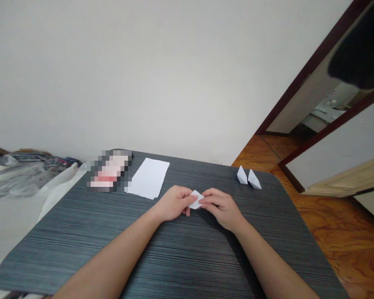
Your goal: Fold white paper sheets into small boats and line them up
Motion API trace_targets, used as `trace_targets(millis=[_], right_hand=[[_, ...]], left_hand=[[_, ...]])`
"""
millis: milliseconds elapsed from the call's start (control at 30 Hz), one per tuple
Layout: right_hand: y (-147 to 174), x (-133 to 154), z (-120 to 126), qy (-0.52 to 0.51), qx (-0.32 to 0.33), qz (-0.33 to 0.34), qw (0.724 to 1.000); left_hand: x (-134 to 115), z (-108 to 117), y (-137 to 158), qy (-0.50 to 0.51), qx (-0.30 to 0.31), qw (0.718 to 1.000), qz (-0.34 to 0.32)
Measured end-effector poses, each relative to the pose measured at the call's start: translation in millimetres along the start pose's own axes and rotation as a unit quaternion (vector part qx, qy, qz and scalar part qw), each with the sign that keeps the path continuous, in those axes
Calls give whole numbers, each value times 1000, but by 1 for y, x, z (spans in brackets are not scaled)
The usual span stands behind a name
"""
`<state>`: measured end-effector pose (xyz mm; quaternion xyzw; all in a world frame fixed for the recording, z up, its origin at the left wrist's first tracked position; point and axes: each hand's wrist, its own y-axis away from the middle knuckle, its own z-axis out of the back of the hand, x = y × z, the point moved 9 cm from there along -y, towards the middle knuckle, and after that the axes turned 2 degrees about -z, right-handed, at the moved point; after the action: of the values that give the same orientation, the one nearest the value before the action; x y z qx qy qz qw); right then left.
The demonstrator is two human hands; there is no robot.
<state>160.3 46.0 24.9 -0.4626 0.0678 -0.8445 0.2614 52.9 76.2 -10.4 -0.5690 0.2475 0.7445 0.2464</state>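
Observation:
A small piece of folded white paper point(195, 200) is held between my two hands over the middle of the dark table. My left hand point(175, 202) pinches its left side, thumb on top and the other fingers curled beneath. On the opposite side, my right hand point(222, 207) grips the right edge between thumb and fingers. Its fold lines are too small to make out fully; it looks roughly diamond-shaped. Two folded white paper boats, a left one point(242, 175) and a right one point(254, 179), stand side by side near the table's far right corner.
A stack of white paper sheets point(149, 178) lies left of centre on the dark wood-grain table point(96, 232). Farther left is a pixelated, blurred-out item point(110, 170). A pale wall point(162, 83) rises behind. Plastic-covered things point(25, 178) are at the left, a doorway at the right.

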Motion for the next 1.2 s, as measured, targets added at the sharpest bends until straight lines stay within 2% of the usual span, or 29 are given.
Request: trace_targets(millis=[133,300,467,600,1200], right_hand=[[-1,-2,1,6,-7,-36,999],[0,-12,2,35,-28,-87,995],[3,-20,1,14,-38,-120,992],[4,-20,0,-1,-33,-125,992],[7,-24,-6,-41,-34,-125,991]], left_hand=[[0,-3,-1,-23,7,1000,1],[-2,-7,-1,6,15,1000,-3],[-6,-7,2,-15,17,1000,-15],[-8,-7,2,-52,14,998,-17],[-5,-3,2,-53,-22,998,-1]])
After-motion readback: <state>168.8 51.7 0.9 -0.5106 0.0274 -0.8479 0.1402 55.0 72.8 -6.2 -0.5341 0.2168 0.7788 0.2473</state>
